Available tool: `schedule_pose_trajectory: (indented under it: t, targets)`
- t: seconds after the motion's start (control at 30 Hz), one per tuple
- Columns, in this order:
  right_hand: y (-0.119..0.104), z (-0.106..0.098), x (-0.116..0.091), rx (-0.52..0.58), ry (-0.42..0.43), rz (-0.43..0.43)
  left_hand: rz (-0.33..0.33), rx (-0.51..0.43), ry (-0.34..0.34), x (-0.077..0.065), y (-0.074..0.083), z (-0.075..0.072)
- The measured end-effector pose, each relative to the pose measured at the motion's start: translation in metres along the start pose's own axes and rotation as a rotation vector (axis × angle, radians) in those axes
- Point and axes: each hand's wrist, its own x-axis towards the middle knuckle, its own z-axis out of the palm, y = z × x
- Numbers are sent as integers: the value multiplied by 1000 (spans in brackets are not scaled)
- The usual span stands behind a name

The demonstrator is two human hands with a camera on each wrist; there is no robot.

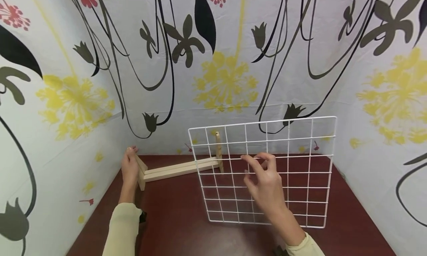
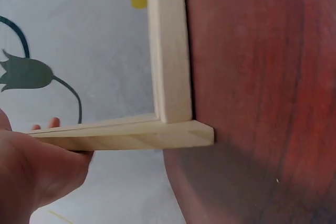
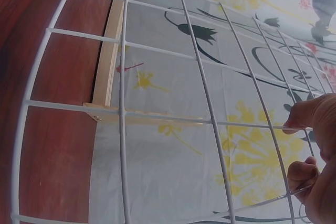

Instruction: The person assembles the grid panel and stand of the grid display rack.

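Observation:
At the left, my left hand (image 1: 130,169) grips the upright end piece of a pale wooden stand (image 1: 180,170). The left wrist view has that end piece (image 2: 184,137) between thumb and fingers, with its lower end by the table and a long crossbar (image 2: 176,51) joined to it at a right angle. A white wire grid panel (image 1: 330,172) is tilted upright in front of the stand's far end. My right hand (image 1: 267,182) holds it near its middle, thumb and fingers curled at the wires. In the right wrist view the grid (image 3: 122,113) spans most of the picture.
A dark red wooden table (image 1: 173,226) lies beneath everything. Patterned fabric walls (image 1: 227,33) with flowers and stems close it in at the back and both sides. The stand's second upright (image 1: 218,152) shows through the grid.

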Motion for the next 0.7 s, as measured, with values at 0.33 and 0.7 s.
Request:
schedule_pose_trajectory:
  t: [0.33,0.7]
  targets:
    - [6,-3,-2,-9,39,-9,89,-48,90,5,-10,13]
    - [11,-7,4,-12,75,-10,59,-155,71,15,-1,27]
